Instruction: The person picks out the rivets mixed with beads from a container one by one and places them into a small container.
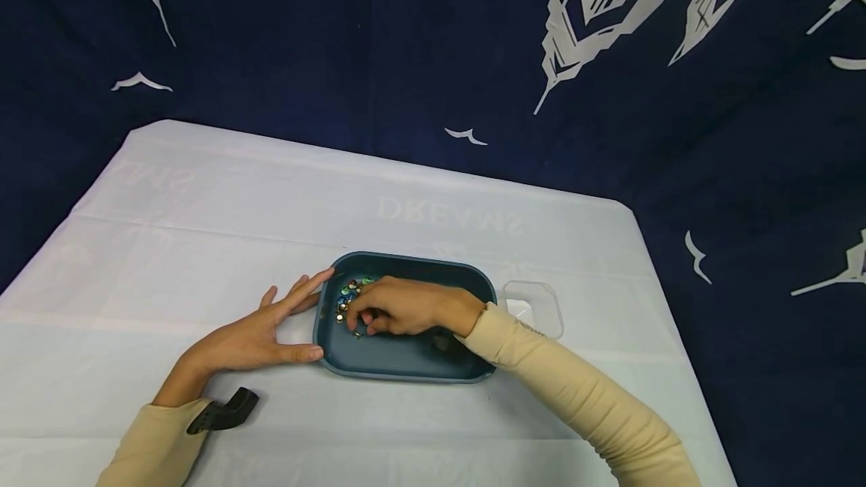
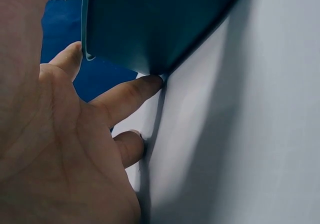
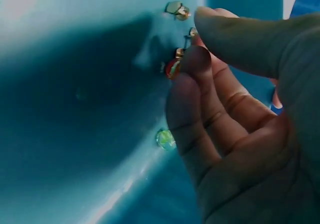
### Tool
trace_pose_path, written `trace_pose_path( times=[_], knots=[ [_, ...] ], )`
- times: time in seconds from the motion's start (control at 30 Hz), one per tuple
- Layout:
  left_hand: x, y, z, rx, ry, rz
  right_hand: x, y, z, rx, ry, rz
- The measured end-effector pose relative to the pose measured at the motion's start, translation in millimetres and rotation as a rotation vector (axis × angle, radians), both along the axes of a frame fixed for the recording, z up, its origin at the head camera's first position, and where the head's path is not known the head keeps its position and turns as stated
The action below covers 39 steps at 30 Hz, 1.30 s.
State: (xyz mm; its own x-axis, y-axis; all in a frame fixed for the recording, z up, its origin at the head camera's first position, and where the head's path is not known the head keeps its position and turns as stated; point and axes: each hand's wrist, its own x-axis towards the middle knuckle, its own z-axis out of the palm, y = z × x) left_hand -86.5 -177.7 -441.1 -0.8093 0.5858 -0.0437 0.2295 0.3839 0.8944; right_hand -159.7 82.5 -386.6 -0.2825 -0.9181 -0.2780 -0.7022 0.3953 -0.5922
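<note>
A dark teal tray (image 1: 406,373) lies on the white-covered table. Small shiny gem-like pieces (image 1: 346,296), gold, blue and green, are gathered at its left end. My left hand (image 1: 253,337) is spread at the tray's left side, fingertips and thumb at its rim and wall. In the left wrist view a fingertip (image 2: 152,84) reaches the tray's lower edge. My right hand (image 1: 402,307) is inside the tray, fingers loosely bent down toward the pieces, with a gap between thumb and index finger. The right wrist view shows gold pieces (image 3: 179,10) by the thumb and a green one (image 3: 165,139) below the fingers.
A clear plastic container (image 1: 544,303) stands right of the tray, partly behind the right sleeve. A black strap (image 1: 226,410) is on the left wrist. Beyond the white tablecloth (image 1: 284,194) hangs a dark blue cloth (image 1: 338,43) with white printed shapes.
</note>
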Motion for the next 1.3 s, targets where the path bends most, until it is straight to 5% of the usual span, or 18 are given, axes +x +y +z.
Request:
trace_pose_path(
  times=[0.27,1.3],
  knots=[
    [0.3,0.1,0.9,-0.004,-0.007,0.005,2.8,-5.9,-3.4,0.011,0.096,0.031],
    [0.4,0.2,-0.7,0.000,0.006,-0.001,8.8,-7.1,-13.9,0.062,0.143,0.043]
  ],
)
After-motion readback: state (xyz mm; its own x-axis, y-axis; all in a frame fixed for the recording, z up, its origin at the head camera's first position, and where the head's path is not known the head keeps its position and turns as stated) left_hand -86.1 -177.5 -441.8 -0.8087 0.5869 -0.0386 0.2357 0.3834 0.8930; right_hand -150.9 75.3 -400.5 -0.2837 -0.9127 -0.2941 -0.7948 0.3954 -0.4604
